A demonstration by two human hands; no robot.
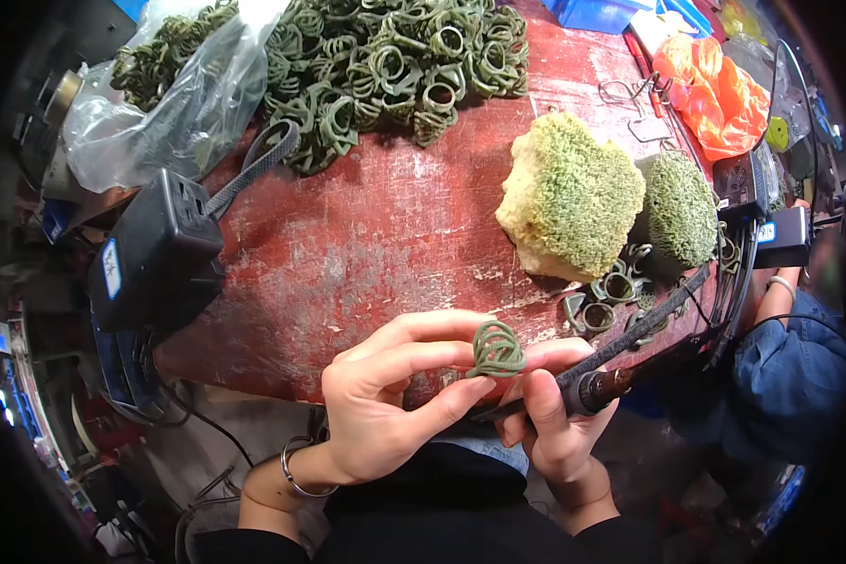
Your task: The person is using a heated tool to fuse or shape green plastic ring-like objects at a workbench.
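Note:
My left hand (385,395) pinches a green openwork ring (498,350) of several thin curved bands between thumb and fingers. My right hand (559,414) is closed round a black cylindrical tool (587,393) with a brown end that points right. Its forefinger and thumb come up close to the ring's right side; whether they touch it I cannot tell. Both hands are above the near edge of the red worn table (367,244). Just beyond the right hand lie several loose green rings (616,285).
A big heap of green rings (395,66) lies at the back. A clear plastic bag (174,122) holds more. Two rough blocks, one yellow-green (573,197) and one darker (683,207), stand right. A black power adapter (160,254) is left. A person's denim sleeve (790,357) shows at right.

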